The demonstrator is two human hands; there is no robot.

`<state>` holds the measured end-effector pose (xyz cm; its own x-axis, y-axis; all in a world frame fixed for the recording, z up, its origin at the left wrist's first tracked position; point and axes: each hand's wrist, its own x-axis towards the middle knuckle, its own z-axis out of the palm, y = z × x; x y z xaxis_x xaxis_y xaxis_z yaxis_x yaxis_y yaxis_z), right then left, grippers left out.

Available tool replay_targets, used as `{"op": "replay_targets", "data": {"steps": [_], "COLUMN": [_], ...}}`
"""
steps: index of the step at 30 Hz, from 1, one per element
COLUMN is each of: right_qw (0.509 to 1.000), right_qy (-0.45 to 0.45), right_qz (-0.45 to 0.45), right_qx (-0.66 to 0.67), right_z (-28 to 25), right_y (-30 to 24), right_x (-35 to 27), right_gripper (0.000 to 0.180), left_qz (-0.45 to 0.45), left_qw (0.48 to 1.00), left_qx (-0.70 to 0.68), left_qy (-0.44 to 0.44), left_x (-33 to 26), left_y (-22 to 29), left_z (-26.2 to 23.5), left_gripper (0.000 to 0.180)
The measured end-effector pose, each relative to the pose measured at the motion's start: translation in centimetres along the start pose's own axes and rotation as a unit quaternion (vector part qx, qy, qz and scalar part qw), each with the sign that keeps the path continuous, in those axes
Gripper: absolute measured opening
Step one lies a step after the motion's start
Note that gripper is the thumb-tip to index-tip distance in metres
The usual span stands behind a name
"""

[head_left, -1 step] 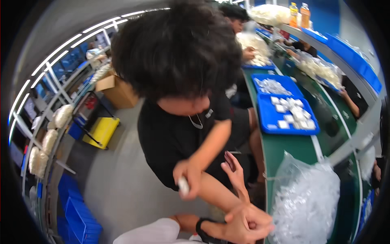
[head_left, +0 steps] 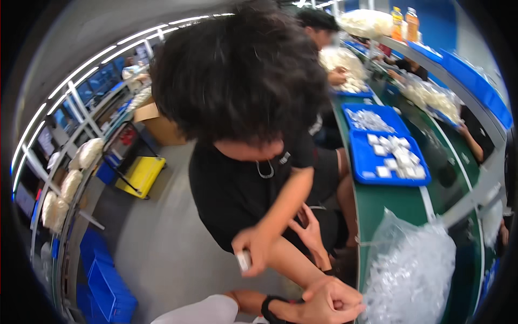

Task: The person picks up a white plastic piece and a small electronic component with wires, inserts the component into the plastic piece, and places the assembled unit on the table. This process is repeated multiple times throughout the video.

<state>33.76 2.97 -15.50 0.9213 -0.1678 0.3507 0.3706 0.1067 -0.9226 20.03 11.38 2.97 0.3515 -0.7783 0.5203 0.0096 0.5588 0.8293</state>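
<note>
My left hand (head_left: 318, 312), with a black band on its wrist, is closed at the lower middle. It overlaps the far hand (head_left: 345, 294) of a person in a black shirt (head_left: 226, 189), whose forearm reaches down to it; I cannot make out what lies between them. Beyond that forearm, my right hand (head_left: 310, 232) is raised with its fingers apart and nothing in it. In the person's other hand (head_left: 251, 245) is a small white box-shaped piece (head_left: 244, 261), held above the floor to the left of my right hand.
A green conveyor (head_left: 377, 208) runs along the right. On it lie a clear plastic bag (head_left: 410, 275) of translucent pieces and a blue tray (head_left: 367, 171) with several white blocks. Left stand a yellow cart (head_left: 141, 175) and blue bins (head_left: 110, 291). Other people work farther along.
The whole view has shifted slightly. My right hand has turned a little, and its fingers have moved slightly left. The person's white piece has turned and shows more of its face.
</note>
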Motion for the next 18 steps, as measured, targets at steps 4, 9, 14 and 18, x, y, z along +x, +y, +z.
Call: {"op": "replay_targets", "data": {"steps": [4,9,14,18], "right_qw": [0.997,0.994,0.994,0.997], "right_qy": [-0.069,-0.108,-0.108,-0.068], "right_qz": [-0.011,0.006,0.018,0.01], "right_qx": [0.016,0.017,0.0,-0.024], "right_z": [1.2,2.0,0.1,-0.7], "right_y": [2.7,4.2,3.2,2.5], "right_x": [3.6,1.1,-4.4,-7.0], "right_gripper": [0.048,0.048,0.048,0.048], "left_qz": [-0.296,-0.166,-0.185,-0.243], "left_qw": [0.955,0.86,0.894,0.97], "left_qx": [-0.025,-0.44,-0.365,-0.031], "left_qy": [-0.003,-0.198,-0.184,0.006], "left_x": [-0.1,3.5,-0.2,3.7], "left_y": [-4.3,-9.0,-18.7,-9.8], "left_z": [0.2,2.8,6.9,8.3], "left_gripper": [0.042,0.049,0.066,0.045]}}
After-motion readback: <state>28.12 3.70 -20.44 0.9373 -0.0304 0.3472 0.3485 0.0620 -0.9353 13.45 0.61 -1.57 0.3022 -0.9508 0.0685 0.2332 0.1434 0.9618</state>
